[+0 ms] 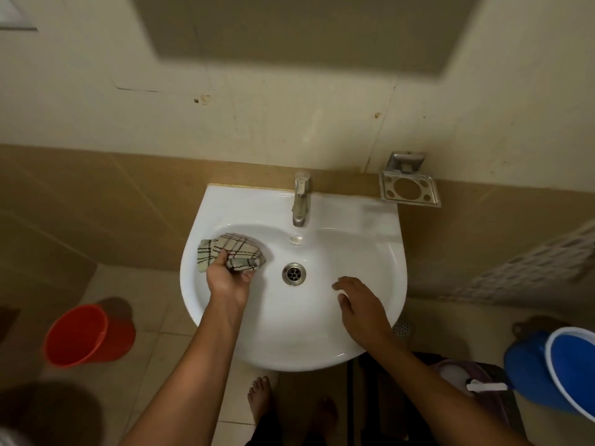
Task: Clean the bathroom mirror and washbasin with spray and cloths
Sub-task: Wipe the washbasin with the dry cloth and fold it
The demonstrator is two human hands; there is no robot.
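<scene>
Head view looks straight down on a white washbasin (370, 239) fixed to a tiled wall, with the left hand (229, 278) curled round a bunched checked cloth (232, 251) and pressing it against the inner left slope of the bowl, just below the rim. The right hand (360, 305) hangs over the right side of the bowl with fingers loosely spread, holding nothing; whether its palm touches the porcelain I cannot tell. The drain (293, 273) sits between the two hands, and the tap (300, 201) stands at the back edge above it. No spray bottle shows anywhere here, and the mirror is only a dark blurred panel (299, 30) at the top (too smeared to judge its state). The step in hand looks like wiping the bowl. To do it well, I would keep the cloth flat enough to give a broad contact face rather than a tight ball, work from the rim downward toward the drain so loosened dirt goes one way, and overlap each pass. The base of the tap and the back ledge will likely need a folded edge of the cloth. A red bucket (83, 336) and a blue bucket (560, 368) stand on the floor to either side.
</scene>
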